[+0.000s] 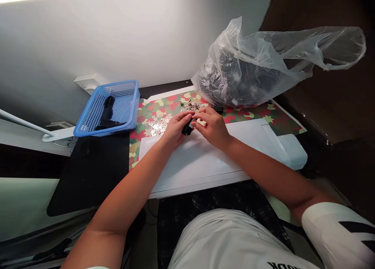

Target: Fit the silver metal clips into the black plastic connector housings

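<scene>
Above the white sheet, my left hand (176, 127) is closed round a small black plastic part (187, 130). My right hand (213, 127) meets it from the other side, with thumb and fingers pinched at the part's upper end. A small whitish patch or piece (192, 123) shows at the right fingertips; I cannot tell whether it is separate from the black part. Just left of my hands lies a spread of small flat silvery metal pieces (158, 125). Behind the fingers is another heap of small metal parts (191, 105), partly hidden.
A blue perforated basket (136, 109) holding black parts (108, 109) stands at the left. A clear plastic bag (243, 73) full of dark items sits at the back right. A white sheet (202, 167) lies over the patterned mat (281, 118). A white lamp arm (26, 123) reaches in from the left.
</scene>
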A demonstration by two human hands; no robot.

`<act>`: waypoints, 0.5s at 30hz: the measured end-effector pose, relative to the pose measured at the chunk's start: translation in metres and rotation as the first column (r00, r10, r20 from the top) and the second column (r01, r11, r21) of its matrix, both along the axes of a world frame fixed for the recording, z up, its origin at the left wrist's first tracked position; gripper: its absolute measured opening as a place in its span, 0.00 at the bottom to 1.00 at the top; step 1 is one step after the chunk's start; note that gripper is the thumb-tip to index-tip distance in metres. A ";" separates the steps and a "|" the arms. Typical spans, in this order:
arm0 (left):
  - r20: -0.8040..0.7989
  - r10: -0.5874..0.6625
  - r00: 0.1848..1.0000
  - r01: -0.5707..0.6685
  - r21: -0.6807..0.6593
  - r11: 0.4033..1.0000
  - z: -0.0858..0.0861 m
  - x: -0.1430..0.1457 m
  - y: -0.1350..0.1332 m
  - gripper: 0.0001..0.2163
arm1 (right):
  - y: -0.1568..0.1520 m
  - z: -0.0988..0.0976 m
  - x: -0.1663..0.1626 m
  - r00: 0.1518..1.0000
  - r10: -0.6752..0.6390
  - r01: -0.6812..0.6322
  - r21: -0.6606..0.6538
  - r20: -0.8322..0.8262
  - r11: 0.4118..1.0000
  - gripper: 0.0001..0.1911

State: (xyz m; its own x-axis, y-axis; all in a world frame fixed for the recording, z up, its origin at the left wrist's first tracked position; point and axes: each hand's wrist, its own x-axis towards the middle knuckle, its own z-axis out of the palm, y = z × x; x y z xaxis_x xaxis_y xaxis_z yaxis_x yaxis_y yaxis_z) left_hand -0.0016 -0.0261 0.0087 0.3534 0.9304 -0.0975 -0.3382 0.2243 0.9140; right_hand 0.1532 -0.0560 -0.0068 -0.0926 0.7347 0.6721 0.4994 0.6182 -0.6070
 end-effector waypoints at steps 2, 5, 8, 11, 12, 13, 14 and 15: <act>0.003 -0.001 1.000 0.001 0.006 1.000 0.000 0.000 0.000 0.17 | 0.001 0.000 0.000 1.000 0.007 -0.007 -0.008 -0.018 1.000 0.06; 0.003 0.002 1.000 -0.002 0.027 1.000 -0.001 -0.001 0.000 0.15 | 0.003 0.001 0.001 0.997 0.017 -0.022 -0.077 -0.074 0.997 0.08; 0.004 -0.006 1.000 0.005 0.049 0.999 -0.001 -0.001 0.001 0.16 | 0.007 -0.001 0.002 0.979 0.040 -0.088 -0.241 -0.199 0.967 0.17; 0.009 -0.005 1.000 0.004 0.075 0.997 -0.001 -0.001 0.002 0.19 | 0.012 -0.005 0.001 0.926 0.079 -0.223 -0.367 -0.369 0.903 0.27; 0.009 -0.001 1.000 0.000 0.083 0.997 -0.002 -0.001 0.002 0.20 | 0.013 -0.006 0.000 0.906 0.088 -0.261 -0.383 -0.414 0.886 0.29; 0.007 0.004 1.000 -0.005 0.090 0.996 -0.002 -0.001 0.003 0.20 | 0.015 -0.007 0.000 0.888 0.095 -0.292 -0.391 -0.451 0.873 0.30; 0.002 0.010 1.000 -0.010 0.093 0.996 -0.002 0.000 0.003 0.20 | 0.016 -0.008 -0.001 0.870 0.101 -0.319 -0.395 -0.483 0.862 0.29; -0.005 0.017 1.000 -0.016 0.092 0.996 -0.003 0.000 0.003 0.20 | 0.017 -0.008 -0.001 0.851 0.108 -0.347 -0.396 -0.514 0.850 0.27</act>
State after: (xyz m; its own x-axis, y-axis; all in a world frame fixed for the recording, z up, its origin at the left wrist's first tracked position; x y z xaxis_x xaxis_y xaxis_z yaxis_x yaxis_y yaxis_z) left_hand -0.0018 -0.0230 0.0061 0.3376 0.9412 -0.0138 -0.3355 0.1340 0.9325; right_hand 0.1517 -0.0388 -0.0152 -0.0688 0.9609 0.2682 -0.0289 0.2668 -0.9633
